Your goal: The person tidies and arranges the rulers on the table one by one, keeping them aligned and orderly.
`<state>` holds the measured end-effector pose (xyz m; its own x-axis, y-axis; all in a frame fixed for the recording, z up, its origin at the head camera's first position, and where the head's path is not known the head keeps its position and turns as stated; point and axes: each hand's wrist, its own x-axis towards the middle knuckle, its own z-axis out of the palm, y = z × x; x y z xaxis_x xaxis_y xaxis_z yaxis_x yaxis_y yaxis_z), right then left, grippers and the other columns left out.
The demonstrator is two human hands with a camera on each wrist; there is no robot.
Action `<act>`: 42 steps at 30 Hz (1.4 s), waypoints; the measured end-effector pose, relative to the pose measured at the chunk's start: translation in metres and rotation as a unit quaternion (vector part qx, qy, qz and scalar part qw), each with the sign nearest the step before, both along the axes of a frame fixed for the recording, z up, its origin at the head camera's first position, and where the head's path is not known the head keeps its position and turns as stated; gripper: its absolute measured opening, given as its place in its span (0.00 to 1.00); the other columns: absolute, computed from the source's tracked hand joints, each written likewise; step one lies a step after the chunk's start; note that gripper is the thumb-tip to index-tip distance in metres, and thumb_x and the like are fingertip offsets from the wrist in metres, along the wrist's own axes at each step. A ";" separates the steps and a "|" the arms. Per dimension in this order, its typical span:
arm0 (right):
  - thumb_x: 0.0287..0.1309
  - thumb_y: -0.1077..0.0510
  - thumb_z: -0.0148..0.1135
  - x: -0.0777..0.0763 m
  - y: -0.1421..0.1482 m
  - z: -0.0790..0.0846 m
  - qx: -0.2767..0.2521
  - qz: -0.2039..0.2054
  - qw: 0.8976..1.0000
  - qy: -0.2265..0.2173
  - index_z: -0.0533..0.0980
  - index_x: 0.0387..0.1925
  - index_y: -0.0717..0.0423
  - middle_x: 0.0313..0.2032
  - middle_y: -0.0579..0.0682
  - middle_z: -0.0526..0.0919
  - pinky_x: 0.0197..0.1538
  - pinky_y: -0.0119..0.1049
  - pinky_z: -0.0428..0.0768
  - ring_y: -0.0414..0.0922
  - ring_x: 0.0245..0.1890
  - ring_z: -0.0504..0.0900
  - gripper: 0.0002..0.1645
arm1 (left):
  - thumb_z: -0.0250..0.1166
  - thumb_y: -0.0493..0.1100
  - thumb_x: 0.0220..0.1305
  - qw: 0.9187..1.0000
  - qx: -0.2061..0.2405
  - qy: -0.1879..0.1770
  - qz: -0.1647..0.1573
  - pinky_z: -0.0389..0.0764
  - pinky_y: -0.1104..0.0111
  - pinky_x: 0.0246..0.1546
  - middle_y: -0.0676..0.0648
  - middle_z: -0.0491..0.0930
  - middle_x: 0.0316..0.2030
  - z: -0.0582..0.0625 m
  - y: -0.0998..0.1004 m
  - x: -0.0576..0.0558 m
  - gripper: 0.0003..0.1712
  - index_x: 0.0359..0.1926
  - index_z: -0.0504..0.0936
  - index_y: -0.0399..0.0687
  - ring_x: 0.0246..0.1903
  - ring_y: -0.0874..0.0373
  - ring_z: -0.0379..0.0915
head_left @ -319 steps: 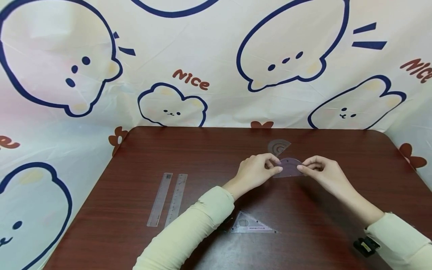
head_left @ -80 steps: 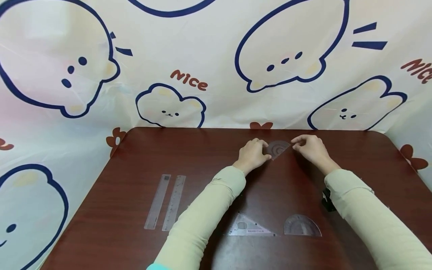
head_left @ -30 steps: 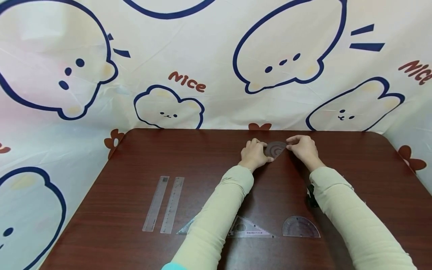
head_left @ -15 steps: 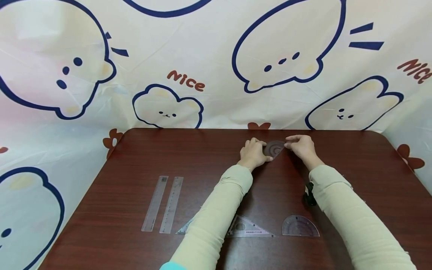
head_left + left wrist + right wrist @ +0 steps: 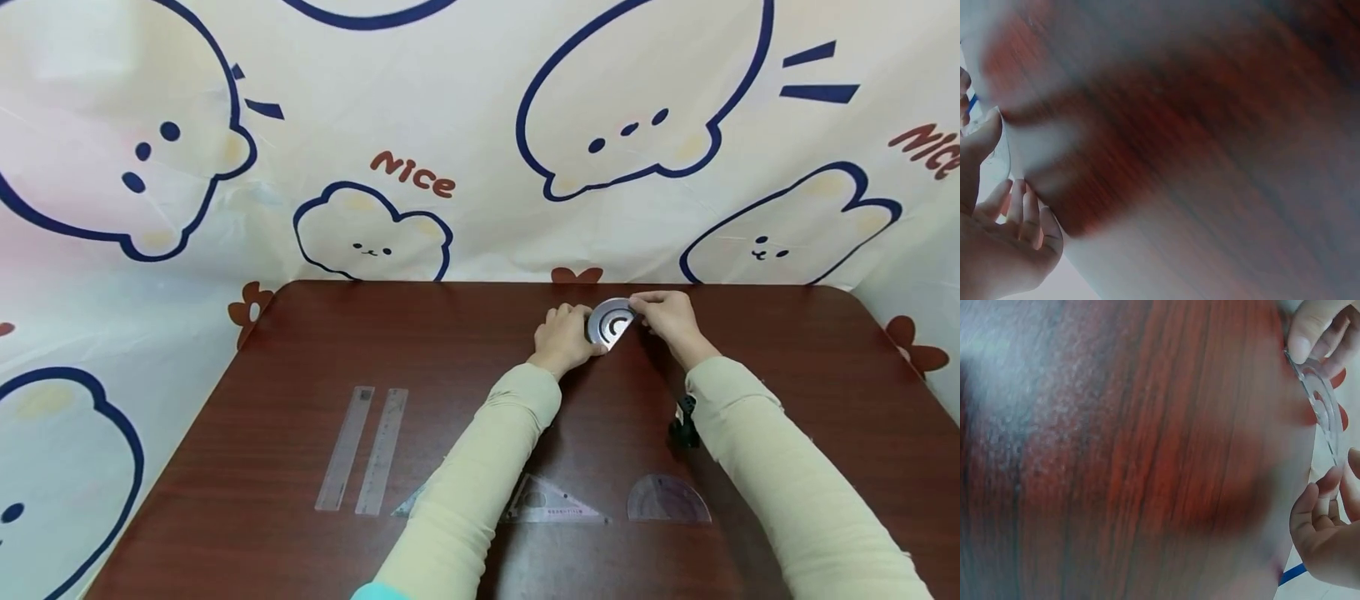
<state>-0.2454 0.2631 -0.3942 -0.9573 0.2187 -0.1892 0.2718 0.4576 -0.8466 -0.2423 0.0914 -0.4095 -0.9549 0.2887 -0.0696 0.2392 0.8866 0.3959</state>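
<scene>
Near the table's far edge in the head view, a clear semicircular protractor (image 5: 600, 321) is tilted and shines with reflected light. My left hand (image 5: 562, 340) grips it from the left, thumb at the lower corner. At the upper right corner my right hand (image 5: 666, 321) pinches it between thumb and index finger. The right wrist view shows the same protractor (image 5: 1329, 394) nearly edge-on between the hands. Only part of the left hand (image 5: 1010, 244) is in the left wrist view, where its grip is hard to make out.
Two clear rulers (image 5: 345, 450) lie side by side on the brown table (image 5: 262, 433). A triangular set square (image 5: 555, 504) and a purplish protractor (image 5: 667, 500) lie near the front. The left sleeve covers most of a bluish set square (image 5: 408, 502). A printed cloth (image 5: 487, 125) hangs behind.
Earlier both hands held the purplish protractor, which now lies at the front right. They then reached the clear protractor at the back, which has just tilted up off its flat position.
</scene>
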 end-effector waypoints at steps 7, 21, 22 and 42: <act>0.72 0.52 0.54 0.006 0.001 -0.002 0.011 -0.005 1.000 0.000 0.77 0.58 0.63 0.42 0.53 0.77 0.35 0.34 0.75 0.42 0.31 0.73 0.22 | 0.72 0.58 0.59 1.000 0.020 -0.006 -0.005 0.75 0.62 0.47 0.53 0.77 0.53 -0.001 -0.001 0.004 0.36 0.66 0.72 0.56 0.54 0.57 0.71; 0.72 0.54 0.55 0.022 0.013 0.004 -0.014 0.023 0.999 0.017 0.74 0.59 0.68 0.26 0.35 0.80 0.35 0.34 0.77 0.41 0.29 0.75 0.24 | 0.63 0.54 0.69 0.992 0.123 -0.029 0.010 0.75 0.65 0.39 0.61 0.83 0.38 0.003 -0.002 0.011 0.27 0.67 0.72 0.60 0.37 0.63 0.79; 0.72 0.53 0.54 0.024 0.015 0.005 -0.005 0.036 0.999 0.014 0.74 0.60 0.68 0.27 0.36 0.81 0.35 0.35 0.77 0.41 0.30 0.75 0.25 | 0.63 0.54 0.69 0.992 0.126 -0.029 0.005 0.74 0.66 0.38 0.61 0.83 0.37 0.004 -0.003 0.011 0.27 0.67 0.72 0.61 0.36 0.63 0.78; 0.70 0.43 0.57 0.056 0.028 0.017 0.066 0.102 0.992 0.024 0.76 0.54 0.67 0.31 0.48 0.87 0.38 0.35 0.77 0.48 0.37 0.79 0.30 | 0.63 0.52 0.70 0.983 0.180 -0.024 -0.034 0.72 0.67 0.33 0.62 0.79 0.32 0.016 -0.021 0.022 0.19 0.61 0.78 0.63 0.29 0.67 0.74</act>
